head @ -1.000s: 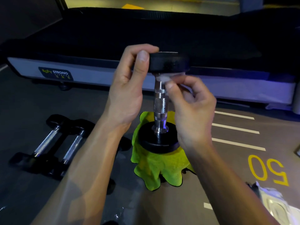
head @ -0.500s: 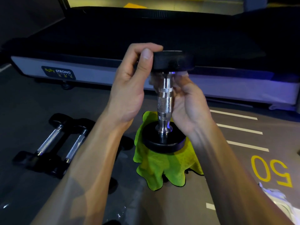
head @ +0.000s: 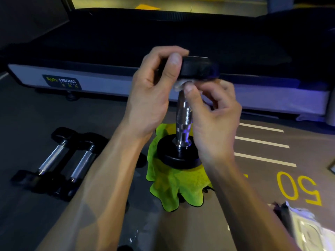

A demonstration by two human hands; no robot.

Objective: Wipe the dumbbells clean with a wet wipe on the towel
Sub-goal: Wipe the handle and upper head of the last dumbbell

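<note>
The dumbbell (head: 184,122) stands on end on the green towel (head: 174,185). The left hand (head: 154,95) grips its upper head. The right hand (head: 212,113) pinches a white wet wipe (head: 181,85), apparently against the handle's top. 2 more dumbbells (head: 61,160) lie left on the floor (head: 253,178).

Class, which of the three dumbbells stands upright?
The dumbbell on the green towel, held by both hands; the two others lie flat on the floor.

two dumbbells (head: 61,163) crowd floor left of the towel (head: 174,185).
</note>
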